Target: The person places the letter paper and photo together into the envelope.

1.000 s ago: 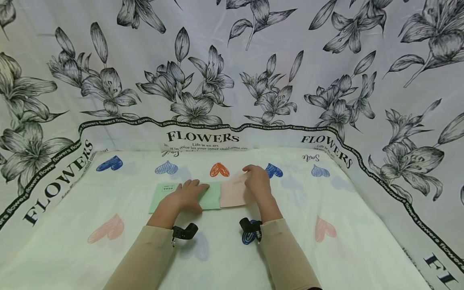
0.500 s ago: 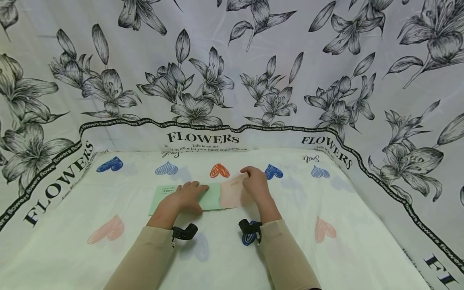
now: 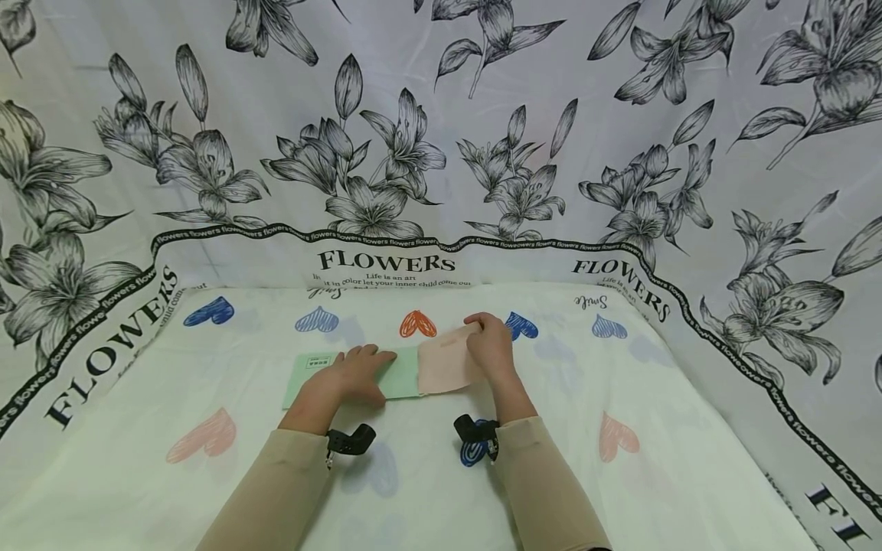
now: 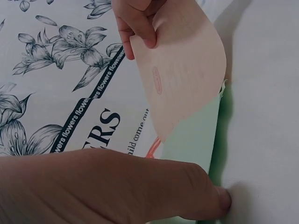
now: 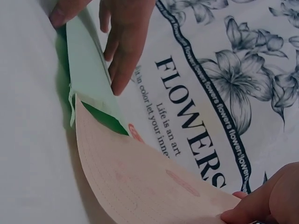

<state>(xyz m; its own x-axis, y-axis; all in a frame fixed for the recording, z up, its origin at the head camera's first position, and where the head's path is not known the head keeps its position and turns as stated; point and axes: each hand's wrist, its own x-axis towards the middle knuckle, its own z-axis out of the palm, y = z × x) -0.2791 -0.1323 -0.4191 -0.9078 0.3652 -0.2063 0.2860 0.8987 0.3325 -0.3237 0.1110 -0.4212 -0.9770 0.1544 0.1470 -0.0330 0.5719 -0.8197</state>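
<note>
A light green envelope (image 3: 402, 375) with a small printed box (image 3: 318, 362) at its left end lies flat on the cloth. My left hand (image 3: 354, 375) holds it across its width, thumb at the near edge and fingers toward the far edge. From its right-hand mouth, torn at the edge in the right wrist view, comes a pale pink sheet of paper (image 3: 446, 366) with a small reddish mark. My right hand (image 3: 492, 348) pinches the sheet's far right corner between thumb and fingers. Lifted there, the sheet curves upward; its left end sits at the gaping mouth (image 5: 106, 119).
A white cloth (image 3: 413, 505) printed with coloured hearts covers the surface. Behind it hangs a curtain (image 3: 441, 176) with black flower drawings and "FLOWERS" lettering. Black camera mounts (image 3: 353, 440) are strapped at both wrists.
My right hand shifts slightly left, then back right, still pinching the pink sheet, and the sheet's bend changes with it. The left hand and envelope stay nearly still.
</note>
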